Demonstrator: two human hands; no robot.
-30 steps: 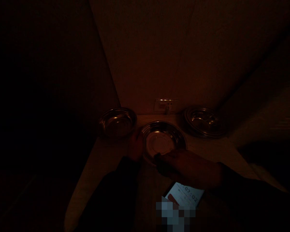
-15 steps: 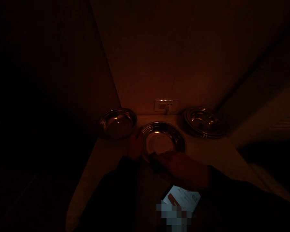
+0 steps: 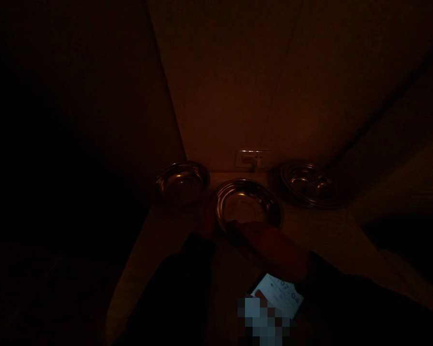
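A shallow round metal bowl (image 3: 243, 204) stands on the wooden table in front of me. My left hand (image 3: 206, 216), very dark in the gloom, is at the bowl's left rim and seems to grip it. My right hand (image 3: 272, 245) reaches over the near rim, its fingers bent together around a dark thing that I cannot make out. Below my right wrist lies a lit phone (image 3: 283, 295), partly blurred out.
Another metal bowl (image 3: 182, 182) stands at the back left of the table (image 3: 130, 274). A stack of metal bowls (image 3: 306, 185) sits at the back right. A wall socket (image 3: 253, 158) with a plug is behind. The room is very dark.
The whole view has shifted slightly, so things sit a little further right, and the picture is dimmer. Both hands stay at the middle bowl; my right fingers have moved slightly along its near side.
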